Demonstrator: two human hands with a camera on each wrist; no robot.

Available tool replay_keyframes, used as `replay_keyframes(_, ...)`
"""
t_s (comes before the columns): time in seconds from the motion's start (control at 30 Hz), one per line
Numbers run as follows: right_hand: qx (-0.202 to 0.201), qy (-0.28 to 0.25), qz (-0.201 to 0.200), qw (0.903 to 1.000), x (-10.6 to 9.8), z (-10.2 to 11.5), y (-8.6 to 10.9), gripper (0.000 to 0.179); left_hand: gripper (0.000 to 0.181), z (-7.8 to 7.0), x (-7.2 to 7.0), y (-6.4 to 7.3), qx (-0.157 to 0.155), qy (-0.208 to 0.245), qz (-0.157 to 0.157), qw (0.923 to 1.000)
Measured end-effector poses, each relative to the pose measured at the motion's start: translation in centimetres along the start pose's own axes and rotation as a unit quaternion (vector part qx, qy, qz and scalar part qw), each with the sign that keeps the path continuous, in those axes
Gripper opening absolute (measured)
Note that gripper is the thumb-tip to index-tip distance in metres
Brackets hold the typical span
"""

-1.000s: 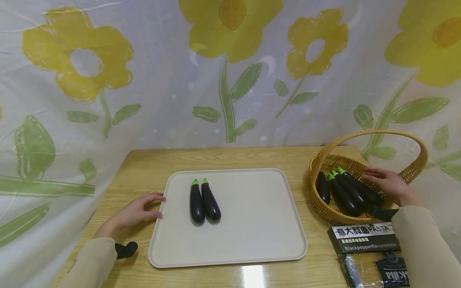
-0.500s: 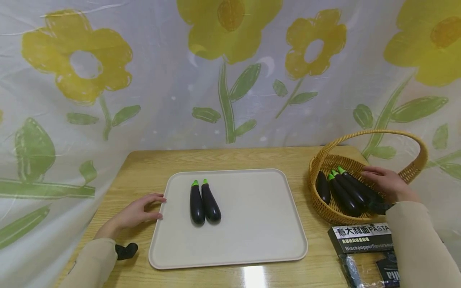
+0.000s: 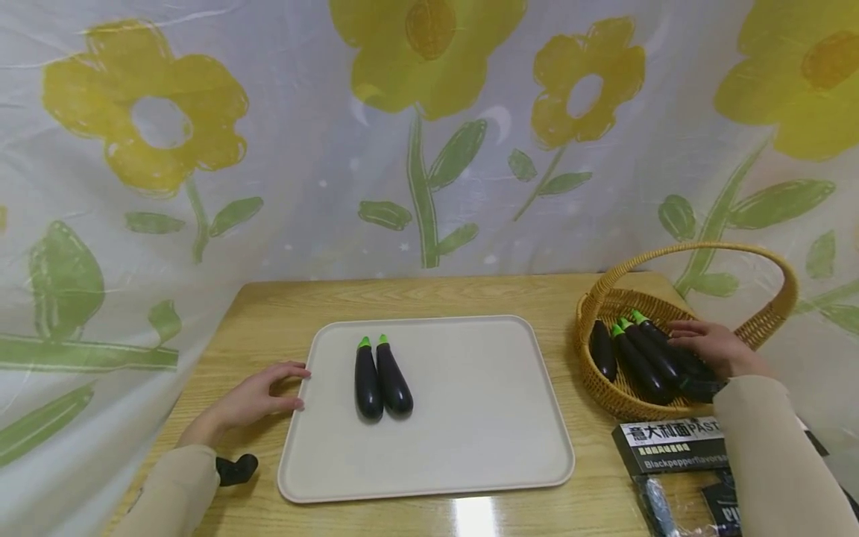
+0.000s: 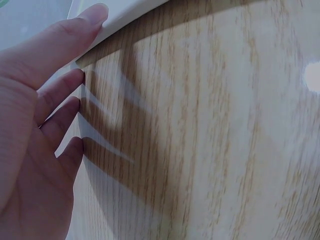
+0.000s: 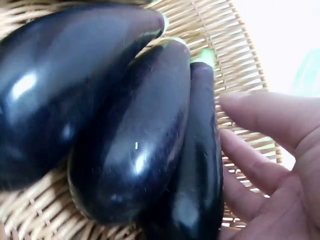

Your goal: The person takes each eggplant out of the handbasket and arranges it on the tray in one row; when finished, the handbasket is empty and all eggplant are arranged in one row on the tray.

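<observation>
Right hand (image 3: 723, 349) hung loose, gripping nothing, at three o'clock of the nearest eggplant (image 5: 202, 150) in the basket (image 3: 614, 397). Likely best: grip round its middle, lift straight clear. Left hand (image 3: 258, 394) lay relaxed at nine o'clock of the tray (image 3: 483, 406).

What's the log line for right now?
left hand at tray edge | right hand in basket beside eggplants | eggplant pair on tray

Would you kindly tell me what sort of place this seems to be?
Probably a staged tabletop set-up indoors: flower-print sheeting hangs behind a wooden table, and a light-coloured tray is laid out on it.
</observation>
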State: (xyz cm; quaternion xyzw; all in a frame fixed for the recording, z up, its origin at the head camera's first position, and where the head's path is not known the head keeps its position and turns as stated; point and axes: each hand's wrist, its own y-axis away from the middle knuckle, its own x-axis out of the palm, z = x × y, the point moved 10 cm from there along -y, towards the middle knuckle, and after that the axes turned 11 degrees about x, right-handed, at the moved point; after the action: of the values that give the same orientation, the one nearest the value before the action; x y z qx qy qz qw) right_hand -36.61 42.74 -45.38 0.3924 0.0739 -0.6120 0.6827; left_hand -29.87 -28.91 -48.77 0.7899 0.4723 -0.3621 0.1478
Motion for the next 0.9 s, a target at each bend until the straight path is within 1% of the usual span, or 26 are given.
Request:
replay_keyframes(0.13,-0.01,0.015,0.031,0.9994,0.7,0.2,0.3,0.055,0.048,0.1,0.1,0.0,-0.002,0.003,0.003,1.0)
replay_keyframes(0.23,-0.016,0.008,0.054,0.9984,1.3,0.3,0.5,0.052,0.049,0.3,0.1,0.0,-0.008,0.006,0.004,0.9999)
replay_keyframes(0.33,-0.02,0.013,0.065,0.9976,1.6,0.3,0.4,0.05,0.049,0.5,0.2,0.1,-0.013,0.011,0.005,0.9998)
replay_keyframes(0.43,-0.029,0.037,0.077,0.996,2.0,0.4,0.3,0.049,0.05,0.5,0.3,0.2,-0.013,0.01,0.007,0.9998)
replay_keyframes(0.57,-0.041,0.062,0.084,0.9936,2.4,0.4,0.3,0.05,0.05,0.5,0.3,0.2,-0.014,0.008,0.009,0.9998)
replay_keyframes(0.63,-0.05,0.071,0.08,0.9931,2.4,0.5,0.3,0.05,0.05,0.5,0.3,0.2,-0.016,0.007,0.009,0.9998)
replay_keyframes(0.73,-0.053,0.073,0.074,0.9932,2.3,0.6,0.4,0.051,0.05,0.5,0.3,0.1,-0.019,0.004,0.009,0.9998)
replay_keyframes(0.9,-0.059,0.061,0.084,0.9928,2.4,0.9,0.7,0.053,0.051,0.6,0.3,0.1,-0.017,0.004,0.008,0.9998)
